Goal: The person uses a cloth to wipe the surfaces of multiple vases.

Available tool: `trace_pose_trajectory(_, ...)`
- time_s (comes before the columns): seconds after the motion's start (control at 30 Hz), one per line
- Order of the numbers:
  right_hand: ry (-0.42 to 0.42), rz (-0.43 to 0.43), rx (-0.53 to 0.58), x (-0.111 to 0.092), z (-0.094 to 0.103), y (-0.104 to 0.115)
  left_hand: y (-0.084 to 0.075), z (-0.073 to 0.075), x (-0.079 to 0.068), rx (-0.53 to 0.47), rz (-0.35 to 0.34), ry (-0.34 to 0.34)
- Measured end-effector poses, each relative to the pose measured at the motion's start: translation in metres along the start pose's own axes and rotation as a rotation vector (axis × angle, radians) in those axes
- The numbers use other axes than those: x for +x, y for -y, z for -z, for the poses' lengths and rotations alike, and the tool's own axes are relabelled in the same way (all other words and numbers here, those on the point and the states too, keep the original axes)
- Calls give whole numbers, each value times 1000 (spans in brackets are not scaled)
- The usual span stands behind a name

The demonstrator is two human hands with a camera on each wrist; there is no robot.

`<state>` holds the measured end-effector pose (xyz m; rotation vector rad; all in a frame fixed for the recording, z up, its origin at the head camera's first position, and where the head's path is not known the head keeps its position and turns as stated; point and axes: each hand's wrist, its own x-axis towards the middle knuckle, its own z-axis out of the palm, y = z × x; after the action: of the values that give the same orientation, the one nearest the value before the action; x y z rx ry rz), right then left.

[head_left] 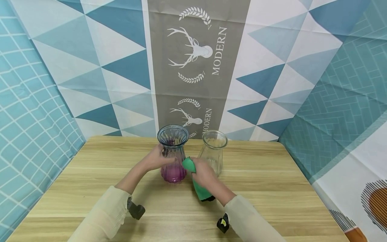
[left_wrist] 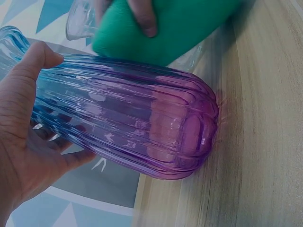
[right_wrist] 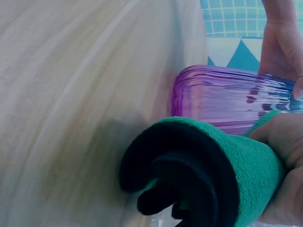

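A ribbed glass vase (head_left: 173, 169), blue at the flared rim and purple at the base, stands upright on the table. Around its middle, from the left side, my left hand (head_left: 155, 158) holds it; thumb and fingers lie on opposite sides of the glass (left_wrist: 137, 118). Bunched in my right hand (head_left: 206, 173) is a green cloth (head_left: 201, 191) with a dark edge. This cloth (right_wrist: 251, 170) hangs close beside the vase's right side; whether it touches the glass I cannot tell. Behind the right hand stands a clear glass vase (head_left: 216, 156), its lower part partly covered.
The wooden table (head_left: 266, 198) ends at the back against a patterned cloth wall (head_left: 121, 74) with deer prints. Blue grid-patterned fabric (head_left: 27, 101) borders the left side, and teal fabric (head_left: 341, 101) the right. Dark wrist mounts (head_left: 136, 209) hang under both sleeves.
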<state>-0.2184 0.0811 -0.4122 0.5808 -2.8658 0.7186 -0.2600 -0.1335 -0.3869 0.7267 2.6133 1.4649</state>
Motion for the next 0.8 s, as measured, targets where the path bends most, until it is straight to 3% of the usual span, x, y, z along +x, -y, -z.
trace_pose_trajectory(0.17,100,-21,-12,-3,-5,-5,1,1,-1,10,4,-5)
trace_pose_trajectory(0.3,97,-27,12,-5,-5,-7,1,1,0,14,11,-1)
trace_pose_trajectory(0.5,6,-27,49,-3,0,-5,-1,1,0,15,5,-4)
trace_pose_trajectory(0.8,-251,-3,196,11,23,11,-1,0,1,-16,-9,0)
